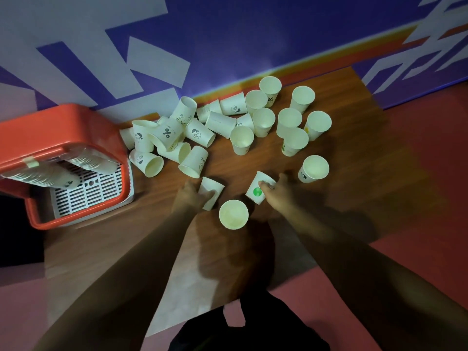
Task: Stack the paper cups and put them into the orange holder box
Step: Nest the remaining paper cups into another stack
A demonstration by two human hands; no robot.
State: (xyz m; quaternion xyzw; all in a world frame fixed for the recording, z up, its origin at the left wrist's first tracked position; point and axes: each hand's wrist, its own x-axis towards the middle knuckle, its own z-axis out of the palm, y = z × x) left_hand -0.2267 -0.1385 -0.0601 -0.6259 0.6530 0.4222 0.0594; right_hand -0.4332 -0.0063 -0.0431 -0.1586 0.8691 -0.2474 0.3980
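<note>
Many white paper cups lie on the wooden table (pixel 354 138). A heap of tipped cups (pixel 174 138) sits left of centre, and several upright cups (pixel 291 120) stand to the right. My left hand (pixel 190 196) grips a plain cup (pixel 212 191) lying on its side. Around a tilted cup with a green dot (pixel 258 190) my right hand (pixel 278 191) is closed. One upright cup (pixel 233 214) stands between my hands, nearer to me. The orange holder box (pixel 63 122) is at the left, with stacks of cups (pixel 83 160) lying inside it.
A single upright cup (pixel 314 168) stands just right of my right hand. The box has a white slotted floor (pixel 91 188). A blue and white wall (pixel 228 34) runs behind the table. Red floor (pixel 417 198) shows to the right.
</note>
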